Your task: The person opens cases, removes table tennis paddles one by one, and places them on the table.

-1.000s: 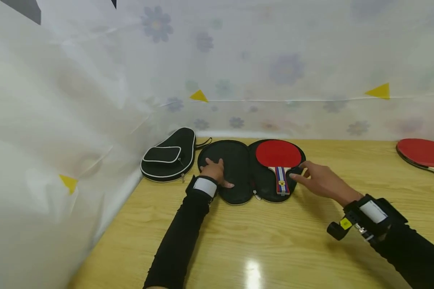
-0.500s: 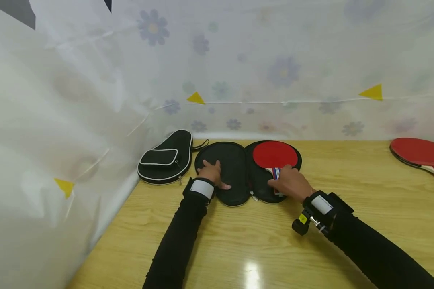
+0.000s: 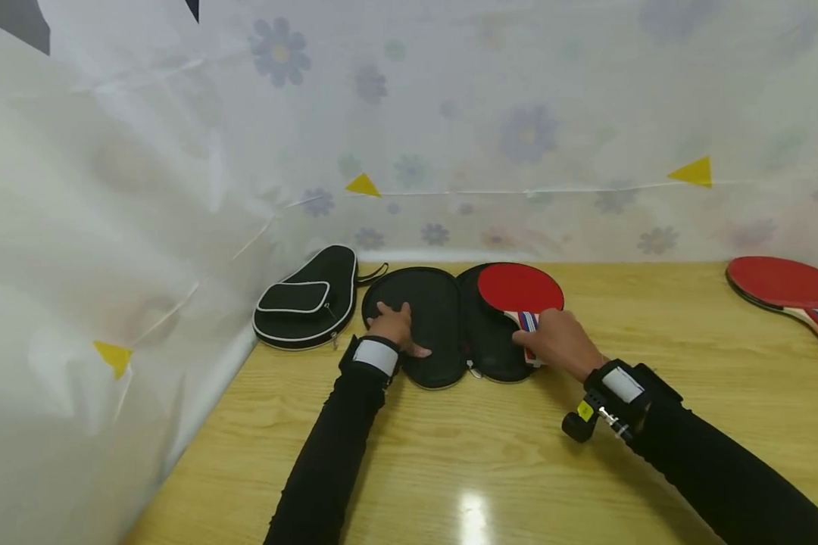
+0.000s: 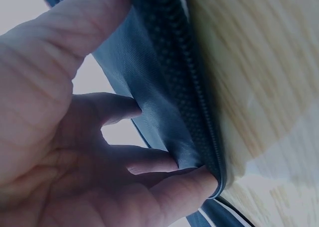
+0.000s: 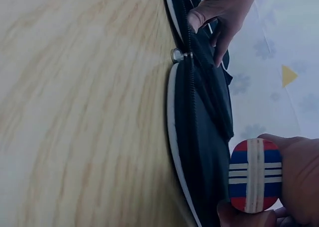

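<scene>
A black paddle case (image 3: 436, 318) lies unfolded on the table, its two halves side by side. My left hand (image 3: 391, 331) rests on the left half with fingers spread; in the left wrist view, fingertips (image 4: 199, 184) touch the dark fabric by the zippered edge. My right hand (image 3: 562, 342) grips the handle of a red table tennis paddle (image 3: 520, 286) over the right half. The handle's striped butt end (image 5: 255, 176) faces the right wrist camera, apparently just above the case. My right fingers partly cover the handle.
Left of the unfolded case lies another black case (image 3: 307, 295) with white piping and a wrist loop. A second red paddle (image 3: 791, 281) lies at the far right of the wooden table (image 3: 409, 462). A flowered sheet (image 3: 518, 91) rises behind the table.
My right hand has moved left from beside the paddle and taken hold of its handle. The paddle has since shifted slightly right over the case. My left hand has stayed on the left half.
</scene>
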`<state>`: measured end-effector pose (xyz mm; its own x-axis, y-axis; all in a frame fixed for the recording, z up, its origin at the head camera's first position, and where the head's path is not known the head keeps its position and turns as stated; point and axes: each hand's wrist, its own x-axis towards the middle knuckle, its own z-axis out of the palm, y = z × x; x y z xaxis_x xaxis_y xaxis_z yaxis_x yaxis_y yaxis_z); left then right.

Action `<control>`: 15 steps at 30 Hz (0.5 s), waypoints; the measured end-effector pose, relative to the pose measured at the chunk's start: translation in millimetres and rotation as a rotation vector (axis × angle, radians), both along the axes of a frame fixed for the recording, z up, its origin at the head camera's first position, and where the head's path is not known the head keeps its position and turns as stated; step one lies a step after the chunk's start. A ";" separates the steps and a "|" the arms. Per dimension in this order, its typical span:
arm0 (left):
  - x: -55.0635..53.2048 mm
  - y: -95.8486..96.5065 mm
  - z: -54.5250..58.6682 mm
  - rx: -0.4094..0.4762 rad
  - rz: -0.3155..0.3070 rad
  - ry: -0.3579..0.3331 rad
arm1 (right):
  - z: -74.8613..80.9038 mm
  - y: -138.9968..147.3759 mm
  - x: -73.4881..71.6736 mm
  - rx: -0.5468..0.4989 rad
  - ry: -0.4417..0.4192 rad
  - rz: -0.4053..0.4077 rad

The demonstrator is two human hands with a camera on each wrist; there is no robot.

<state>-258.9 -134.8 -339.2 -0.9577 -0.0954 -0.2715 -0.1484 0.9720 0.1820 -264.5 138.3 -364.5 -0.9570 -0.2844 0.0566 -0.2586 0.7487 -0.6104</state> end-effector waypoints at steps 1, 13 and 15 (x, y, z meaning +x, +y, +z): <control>0.2 -0.9 0.1 0.003 0.002 -0.001 | 2.5 1.2 1.9 -0.005 0.007 0.003; 0.6 -6.1 -0.3 0.002 -0.002 0.011 | 25.5 36.8 14.5 0.020 0.109 0.000; 1.0 -6.8 -0.4 -0.002 0.001 0.011 | 24.4 47.5 13.9 0.022 0.114 -0.011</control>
<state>-257.9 -141.6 -339.6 -0.9604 -0.0971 -0.2611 -0.1477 0.9722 0.1817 -250.7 185.8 -340.1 -0.9478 -0.2763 0.1594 -0.3173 0.7645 -0.5611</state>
